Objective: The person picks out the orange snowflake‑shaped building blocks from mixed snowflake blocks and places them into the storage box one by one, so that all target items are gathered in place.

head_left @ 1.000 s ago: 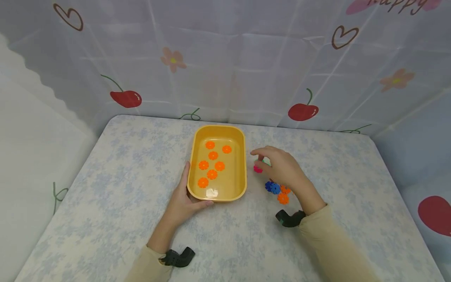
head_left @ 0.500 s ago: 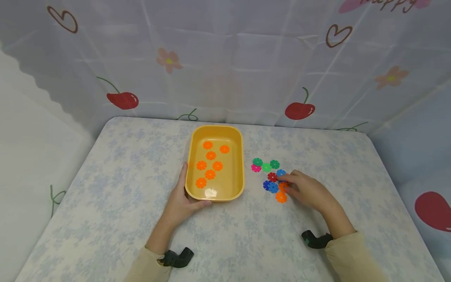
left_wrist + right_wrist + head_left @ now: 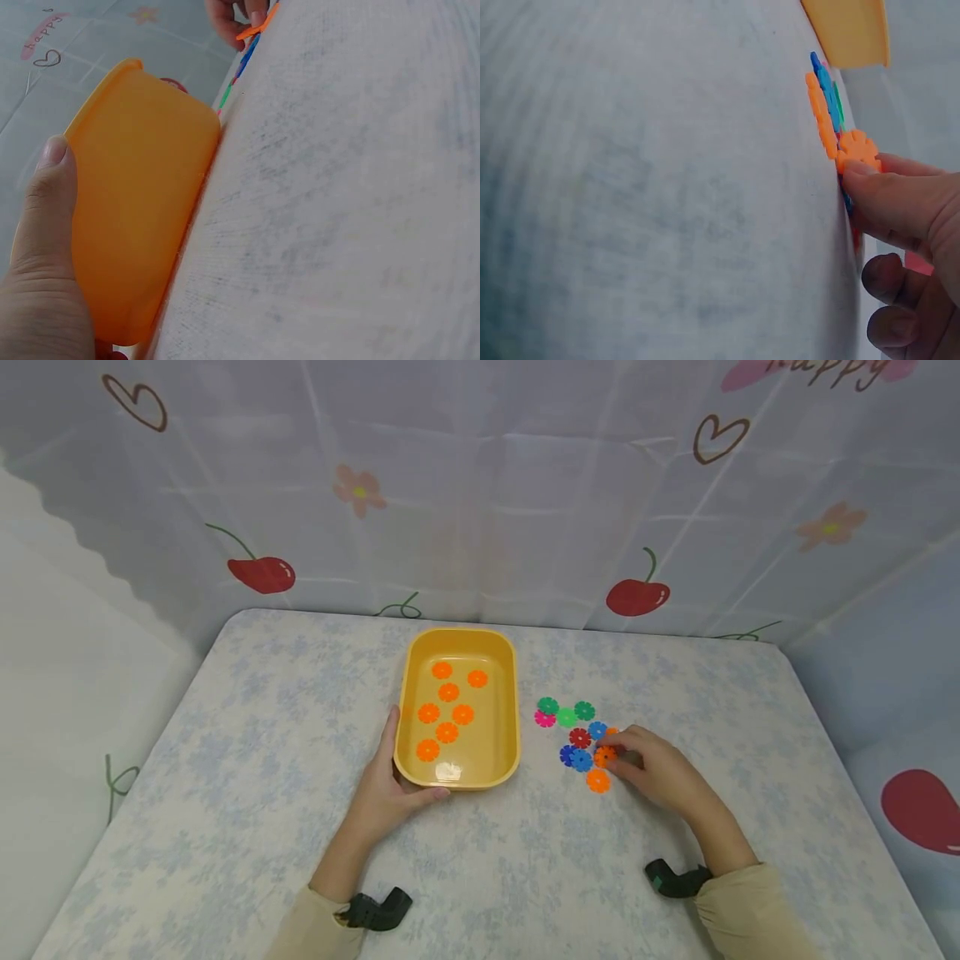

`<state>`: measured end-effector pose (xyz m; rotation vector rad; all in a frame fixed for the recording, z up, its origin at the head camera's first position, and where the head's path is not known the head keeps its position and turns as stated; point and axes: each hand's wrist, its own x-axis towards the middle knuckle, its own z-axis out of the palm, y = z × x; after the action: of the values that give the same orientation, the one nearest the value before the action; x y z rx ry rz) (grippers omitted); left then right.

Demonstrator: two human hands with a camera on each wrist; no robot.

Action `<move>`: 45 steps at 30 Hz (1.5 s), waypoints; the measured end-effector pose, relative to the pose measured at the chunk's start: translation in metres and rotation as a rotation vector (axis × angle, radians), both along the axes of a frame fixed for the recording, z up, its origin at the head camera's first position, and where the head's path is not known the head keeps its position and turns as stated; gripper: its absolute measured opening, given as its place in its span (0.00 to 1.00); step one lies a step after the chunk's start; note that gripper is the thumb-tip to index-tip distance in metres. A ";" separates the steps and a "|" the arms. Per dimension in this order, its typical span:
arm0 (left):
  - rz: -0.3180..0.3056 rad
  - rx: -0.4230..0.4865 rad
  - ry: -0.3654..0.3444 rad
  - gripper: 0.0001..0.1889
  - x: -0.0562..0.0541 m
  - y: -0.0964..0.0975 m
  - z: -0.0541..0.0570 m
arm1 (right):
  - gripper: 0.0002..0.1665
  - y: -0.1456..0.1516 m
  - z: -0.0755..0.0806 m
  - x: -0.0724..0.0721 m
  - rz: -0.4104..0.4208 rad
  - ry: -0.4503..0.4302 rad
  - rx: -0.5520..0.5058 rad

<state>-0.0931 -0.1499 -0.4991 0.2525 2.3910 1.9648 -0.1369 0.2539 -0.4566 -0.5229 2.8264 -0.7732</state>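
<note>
My left hand (image 3: 381, 797) grips the near left corner of a yellow plastic tray (image 3: 495, 727), its thumb (image 3: 49, 202) along the near wall. Several orange snowflake discs (image 3: 427, 750) lie flat inside. To the right of the tray, my right hand (image 3: 660, 768) pinches another orange snowflake disc (image 3: 859, 146) between thumb and forefinger, tilted up from the table. Around those fingertips lie more discs: a red one (image 3: 580, 737), blue ones (image 3: 581, 760) and a second orange one (image 3: 597, 781). Part of one more orange disc shows behind the forefinger.
Green discs (image 3: 584, 710) and a pink disc (image 3: 545, 719) lie between the tray and the right hand. A pale blue patterned cloth covers the table (image 3: 300, 693). Behind it hangs a printed curtain (image 3: 480, 527) with cherries and hearts.
My right hand moved from over the green discs back and right to the orange ones, then lifted one orange disc to a tilt in its pinch. The left hand has stayed on the tray.
</note>
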 end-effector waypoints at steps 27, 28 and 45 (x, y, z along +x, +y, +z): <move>0.023 -0.037 -0.011 0.68 0.000 0.002 0.003 | 0.14 -0.137 0.062 -0.026 0.228 -0.035 -0.153; 0.025 -0.047 -0.011 0.68 0.000 0.002 0.003 | 0.13 -0.145 0.064 -0.026 0.248 -0.035 -0.114; 0.033 -0.082 -0.012 0.68 0.002 0.000 0.002 | 0.08 -0.208 0.037 -0.024 0.372 0.039 0.241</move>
<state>-0.0916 -0.1502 -0.4969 0.1992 2.4768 1.8695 -0.1606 0.0458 -0.4193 -0.9887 2.6812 -0.3506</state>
